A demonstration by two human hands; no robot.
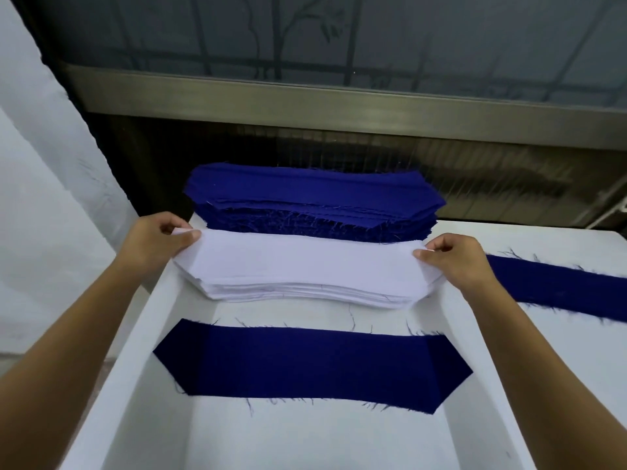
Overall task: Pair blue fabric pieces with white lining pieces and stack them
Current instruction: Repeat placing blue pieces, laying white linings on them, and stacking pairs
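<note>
The left hand (154, 239) pinches the left end of the top white lining piece (305, 262), a long thin strip of white cloth with angled ends. Its thumb lies on top and its fingers curl beneath. The right hand (456, 257) pinches the right end in the same way. Both hold that one piece, which lies on the stack of white lining pieces (305, 295).

The step in hand, I judge, is peeling off one lining to lay on the single dark blue fabric strip (312, 364). This strip has clipped corners and frayed edges, and lies flat just in front of the lining stack, nearer the person. To do it well, the fingers should part one layer only and lift both ends evenly so the cloth hangs taut. The angled ends should match the blue strip's before release.

Just behind the lining stack sits a thick pile of dark blue fabric pieces (315, 201), ragged with loose threads. To the right of the lining stack another dark blue strip (556, 286) lies flat. Everything rests on the white table (305, 442).
</note>
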